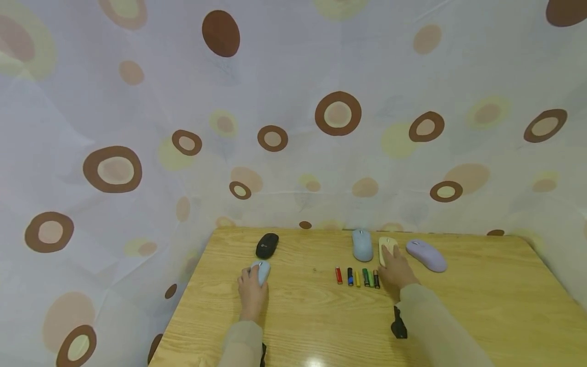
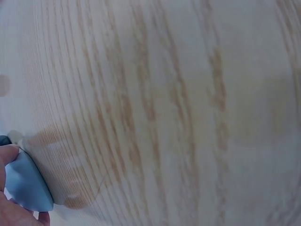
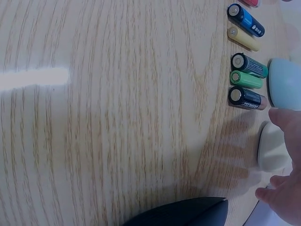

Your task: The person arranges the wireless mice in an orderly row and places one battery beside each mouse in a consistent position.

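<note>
At the left of the table, my left hand [image 1: 252, 295] holds a small light blue mouse [image 1: 263, 272], fingers and thumb on both sides of it; the left wrist view shows this blue mouse [image 2: 28, 183] between the fingers. A black mouse [image 1: 267, 245] lies just beyond it. On the right, my right hand [image 1: 397, 270] is over a cream mouse [image 1: 387, 244]. In the right wrist view its thumb and fingers are spread around the cream mouse [image 3: 273, 149]. A larger blue mouse [image 1: 362, 245] lies to its left and a lilac mouse [image 1: 427, 256] to its right.
Several batteries stand in a row left of my right hand, among them a red one [image 1: 339, 276], a yellow one [image 1: 357, 279] and a black and copper one [image 1: 376, 279]. A spotted curtain [image 1: 293, 168] borders the wooden table [image 1: 316, 321].
</note>
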Demonstrator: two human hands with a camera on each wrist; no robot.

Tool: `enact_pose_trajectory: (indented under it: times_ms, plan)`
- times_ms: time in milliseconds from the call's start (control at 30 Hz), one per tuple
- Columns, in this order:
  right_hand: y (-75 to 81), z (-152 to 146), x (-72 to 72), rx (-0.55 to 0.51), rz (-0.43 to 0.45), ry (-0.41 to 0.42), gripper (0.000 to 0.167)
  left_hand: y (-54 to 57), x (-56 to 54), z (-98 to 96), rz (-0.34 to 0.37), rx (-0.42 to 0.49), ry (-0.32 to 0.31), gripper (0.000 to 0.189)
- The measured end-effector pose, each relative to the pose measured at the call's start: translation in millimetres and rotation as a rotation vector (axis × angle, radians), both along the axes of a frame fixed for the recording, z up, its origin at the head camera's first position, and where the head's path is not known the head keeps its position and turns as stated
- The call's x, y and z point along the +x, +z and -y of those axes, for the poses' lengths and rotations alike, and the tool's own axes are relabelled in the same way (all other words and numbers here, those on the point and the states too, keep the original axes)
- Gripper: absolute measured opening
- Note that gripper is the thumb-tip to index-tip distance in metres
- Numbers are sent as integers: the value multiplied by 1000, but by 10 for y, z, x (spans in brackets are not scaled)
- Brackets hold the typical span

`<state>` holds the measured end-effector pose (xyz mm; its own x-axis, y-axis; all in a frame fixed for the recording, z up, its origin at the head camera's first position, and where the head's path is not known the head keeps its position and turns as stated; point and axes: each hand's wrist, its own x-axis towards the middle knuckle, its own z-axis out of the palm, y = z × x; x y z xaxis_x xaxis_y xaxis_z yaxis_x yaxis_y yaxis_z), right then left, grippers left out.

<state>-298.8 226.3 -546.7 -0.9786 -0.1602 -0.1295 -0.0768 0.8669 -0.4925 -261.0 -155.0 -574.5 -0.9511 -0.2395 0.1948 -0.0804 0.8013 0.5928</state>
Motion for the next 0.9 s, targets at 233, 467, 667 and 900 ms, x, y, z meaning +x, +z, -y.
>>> enact_pose_trajectory:
  times_ms: [233,467,667,900]
  plan:
    - [-8,-5,27,15,53,33,60,-20,11,-4,15,2,12,47]
    - [-3,4,18,19,56,39,57,-33,8,8,9,-7,14,47]
    - [-35,-2,-3,59,-17,9,45,-17,12,1,13,-7,9,47]
    - [-79,10,42,95,-145,-56,28,-42,14,-9,-57,2,2,46]
